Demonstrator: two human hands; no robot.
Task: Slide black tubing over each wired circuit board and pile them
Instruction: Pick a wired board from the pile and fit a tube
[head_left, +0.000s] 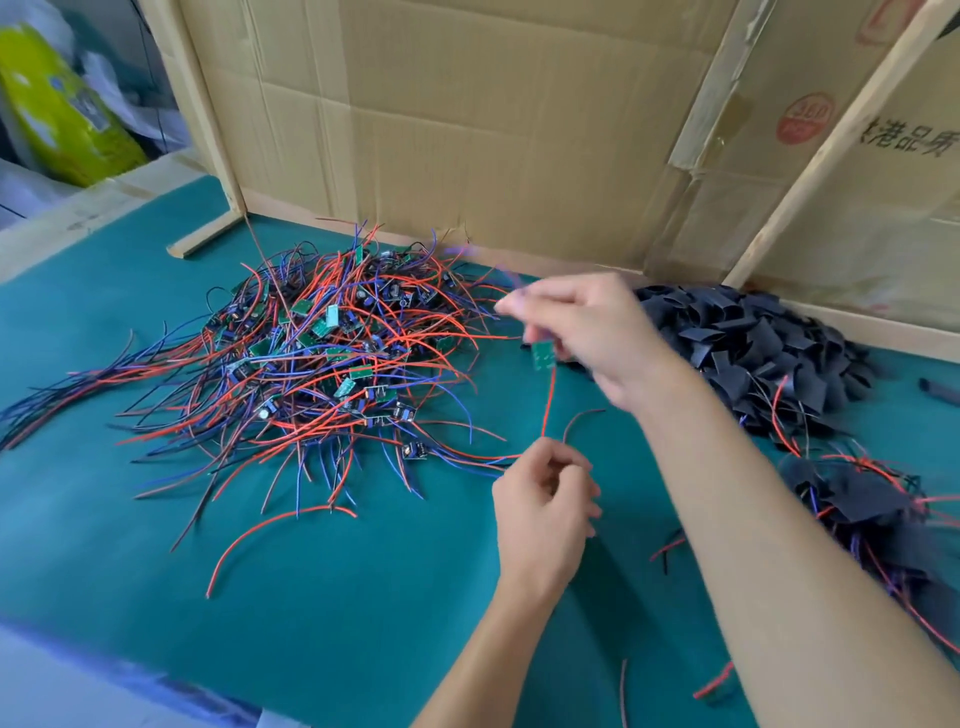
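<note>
Green bench mat (363, 597), early stage: big bare wired-board heap (332, 353) remains vs small sleeved pile (862, 499) (tubing stock (753, 343) behind); right hand (587, 332) pinches a bare board (543, 356), left hand (540, 514) its red lead (548, 405).

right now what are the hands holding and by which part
One wired board, by its wires. The right hand pinches the upper wires above the board; the left hand grips the lower ends of the red wire and the dark one.
</note>
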